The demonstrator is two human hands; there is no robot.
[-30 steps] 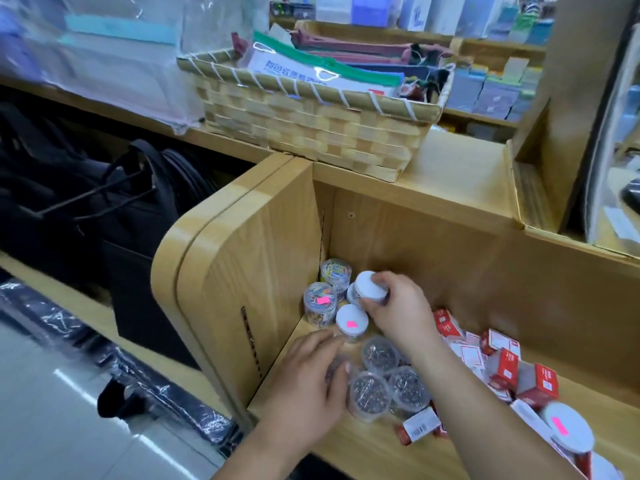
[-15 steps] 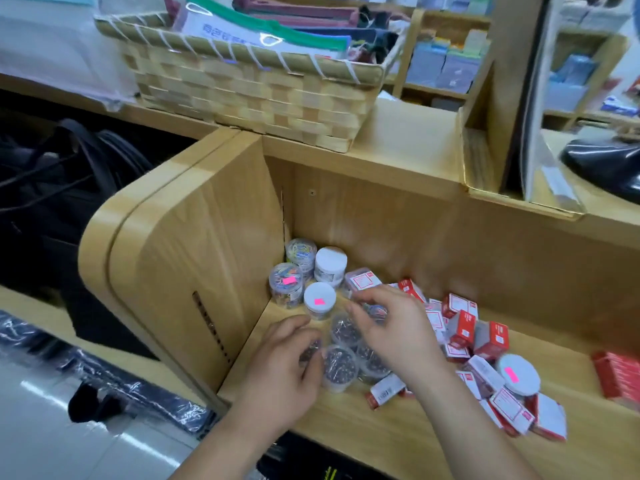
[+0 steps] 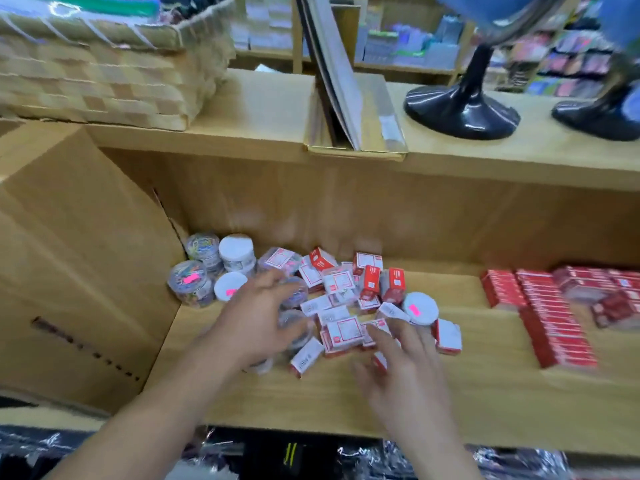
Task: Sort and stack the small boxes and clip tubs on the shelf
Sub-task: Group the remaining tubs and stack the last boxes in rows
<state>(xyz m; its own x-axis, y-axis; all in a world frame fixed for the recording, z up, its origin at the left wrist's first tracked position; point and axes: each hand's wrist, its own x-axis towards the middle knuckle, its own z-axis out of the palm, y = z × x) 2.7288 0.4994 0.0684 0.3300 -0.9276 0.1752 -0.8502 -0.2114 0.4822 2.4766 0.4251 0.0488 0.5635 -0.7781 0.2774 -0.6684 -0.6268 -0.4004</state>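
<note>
On shelf [image 3: 485, 393], clear tubs of greyish clips [image 3: 296, 325] are being covered by left hand [image 3: 252, 323], grip unreadable in blur. Small boxes [image 3: 343, 332] are being touched, seemingly, by right hand [image 3: 405, 372], fingers spread wide.

Matt wooden shelf [image 3: 485, 393], clear plastic clip tubs [image 3: 188, 282], woven basket [image 3: 104, 88], glossy black stand [image 3: 460, 112]

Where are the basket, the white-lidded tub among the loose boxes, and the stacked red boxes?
basket [image 3: 104, 81], head view, woven front wall.
white-lidded tub [image 3: 420, 308], head view, lid top.
stacked red boxes [image 3: 554, 323], head view, top of stack.
</note>
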